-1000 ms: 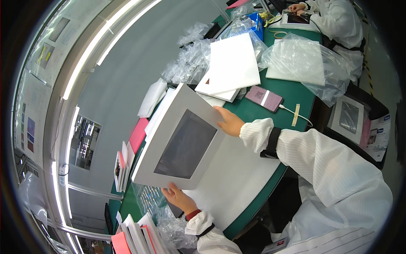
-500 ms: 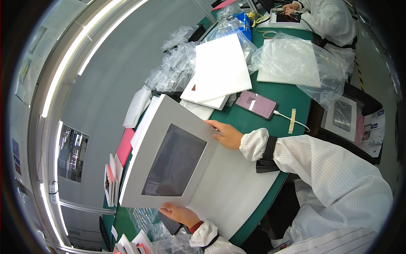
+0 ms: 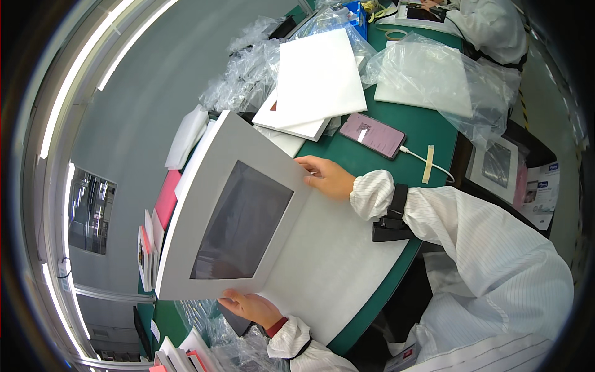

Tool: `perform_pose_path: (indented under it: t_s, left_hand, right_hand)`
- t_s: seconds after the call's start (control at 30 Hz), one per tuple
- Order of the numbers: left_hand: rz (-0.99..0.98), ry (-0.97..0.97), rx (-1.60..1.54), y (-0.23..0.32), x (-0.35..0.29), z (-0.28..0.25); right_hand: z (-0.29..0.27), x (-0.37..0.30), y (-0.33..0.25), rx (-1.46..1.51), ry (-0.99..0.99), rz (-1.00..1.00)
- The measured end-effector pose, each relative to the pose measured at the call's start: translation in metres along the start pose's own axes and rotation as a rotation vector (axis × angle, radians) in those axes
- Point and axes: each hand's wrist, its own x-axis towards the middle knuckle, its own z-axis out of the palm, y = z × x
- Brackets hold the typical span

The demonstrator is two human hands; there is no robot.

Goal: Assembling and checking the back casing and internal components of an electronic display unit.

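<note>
A light grey framed panel point(image 3: 199, 198) stands tilted in front of me, with a dark glossy rectangular window point(image 3: 242, 223) set in its face. My right hand point(image 3: 328, 178) grips its right edge, thumb in front and the other fingers partly hidden behind. At the bottom edge, my left hand point(image 3: 253, 308) holds the panel, fingertips against the rim. Beneath lies a large white sheet point(image 3: 347, 266) on the green table point(image 3: 427, 133).
A phone point(image 3: 373, 135) with a white cable lies beyond my right hand. White foam boards point(image 3: 319, 77) and crumpled clear plastic point(image 3: 245, 77) are piled farther back. Bagged white foam point(image 3: 424, 80) is at far right. Another person's sleeve point(image 3: 493, 28) shows at the top right.
The panel and both hands have shifted slightly left in the picture. The whole view has also moved a little, with the background shifting up and left. Both hands stay on the panel.
</note>
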Motion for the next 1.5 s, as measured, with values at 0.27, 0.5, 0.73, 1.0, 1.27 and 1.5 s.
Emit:
perform_pose_path:
  t_s: [0.27,0.5,0.73,1.0,1.27,1.5]
  left_hand:
    - [-0.019,-0.012,-0.07,-0.002,0.0,-0.001]
    - [0.004,0.001,-0.059,-0.002,0.0,-0.005]
    - [-0.032,-0.025,-0.057,-0.001,0.0,-0.006]
    - [-0.024,-0.014,-0.053,0.001,0.0,-0.005]
    - [-0.026,-0.037,-0.06,-0.002,0.0,-0.006]
    - [-0.012,-0.033,-0.075,-0.003,0.002,-0.006]
  right_hand:
    - [-0.002,-0.003,-0.005,0.063,-0.004,0.029]
    - [0.0,-0.003,-0.009,0.078,0.005,0.031]
    - [-0.002,-0.003,-0.01,0.087,-0.003,0.021]
    - [0.001,-0.003,-0.014,0.122,-0.021,0.041]
    - [-0.001,-0.004,-0.014,0.115,-0.017,0.039]
    - [0.0,-0.004,-0.017,0.116,-0.007,0.065]
